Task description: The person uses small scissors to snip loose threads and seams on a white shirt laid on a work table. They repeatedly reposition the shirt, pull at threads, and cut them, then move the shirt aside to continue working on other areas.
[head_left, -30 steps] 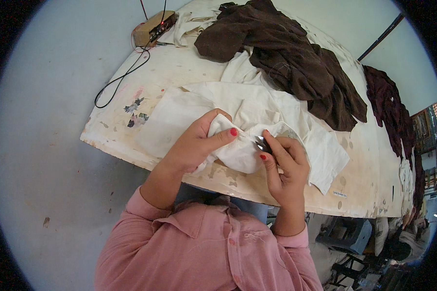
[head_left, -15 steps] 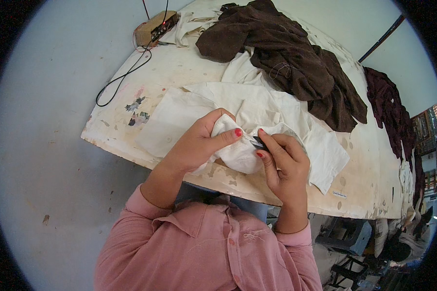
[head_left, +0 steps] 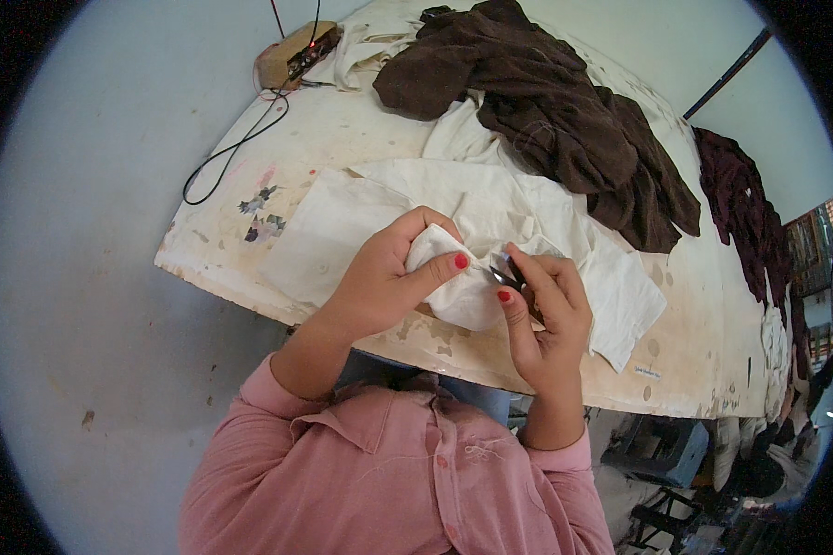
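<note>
A white garment (head_left: 352, 199) lies spread across the near part of the table. My left hand (head_left: 393, 273) pinches a bunched fold of it between thumb and fingers, lifted a little off the tabletop. In my right hand (head_left: 551, 310) is a small pair of dark thread snips (head_left: 506, 276), held between thumb and fingers. Their blades are parted and point left at the pinched fold, just beside my left thumb. Whether a thread lies between the blades is too small to tell.
A dark brown cloth (head_left: 565, 120) lies heaped behind the white garment. At the back left stands a brown box (head_left: 292, 57) with a red light, its black cable (head_left: 236, 148) looping over the table edge. Dark maroon cloth (head_left: 736, 199) hangs at the right.
My right hand has drawn slightly right and down with the snips, and their blades have spread apart. The left hand has dipped a little, still gripping the white fold.
</note>
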A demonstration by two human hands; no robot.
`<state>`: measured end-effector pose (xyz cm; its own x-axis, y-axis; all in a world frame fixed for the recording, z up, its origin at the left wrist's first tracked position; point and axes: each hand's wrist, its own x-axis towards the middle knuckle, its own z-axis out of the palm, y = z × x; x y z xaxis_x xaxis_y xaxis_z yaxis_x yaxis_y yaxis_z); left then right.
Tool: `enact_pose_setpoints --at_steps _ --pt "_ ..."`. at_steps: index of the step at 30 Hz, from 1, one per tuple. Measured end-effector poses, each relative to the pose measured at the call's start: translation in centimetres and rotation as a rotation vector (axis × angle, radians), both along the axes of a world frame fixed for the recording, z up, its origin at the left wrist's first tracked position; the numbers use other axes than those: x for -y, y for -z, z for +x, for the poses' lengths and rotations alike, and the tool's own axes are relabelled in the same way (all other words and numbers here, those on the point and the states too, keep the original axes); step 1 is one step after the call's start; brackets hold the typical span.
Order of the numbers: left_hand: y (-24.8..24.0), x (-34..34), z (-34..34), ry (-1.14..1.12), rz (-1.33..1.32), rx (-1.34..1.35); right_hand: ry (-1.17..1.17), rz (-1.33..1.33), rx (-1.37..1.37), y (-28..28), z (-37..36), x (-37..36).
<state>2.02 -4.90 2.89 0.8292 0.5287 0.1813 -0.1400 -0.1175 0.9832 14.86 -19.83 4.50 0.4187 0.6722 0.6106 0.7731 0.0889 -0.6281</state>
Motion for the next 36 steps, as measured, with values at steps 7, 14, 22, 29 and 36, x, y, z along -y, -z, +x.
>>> enact_pose_setpoints --at_steps 7,14,22,29,36 --pt "-0.1 0.6 -0.2 0.023 0.203 0.035 -0.067 -0.153 -0.231 -0.2 1.2 -0.7" --pt "1.0 -0.2 -0.4 -0.163 0.641 0.223 -0.198 -0.136 -0.151 -0.5 0.6 -1.8" --pt "1.6 -0.6 -1.1 -0.221 0.873 0.283 -0.253 -0.110 -0.601 0.5 0.5 -2.8" --pt "2.0 -1.1 -2.2 -0.359 1.040 0.374 -0.169 -0.150 -0.451 -1.3 -0.7 -1.2" --pt "2.0 -1.3 -2.6 -0.417 1.059 0.460 -0.169 -0.102 -0.066 0.1 -3.0 -1.4"
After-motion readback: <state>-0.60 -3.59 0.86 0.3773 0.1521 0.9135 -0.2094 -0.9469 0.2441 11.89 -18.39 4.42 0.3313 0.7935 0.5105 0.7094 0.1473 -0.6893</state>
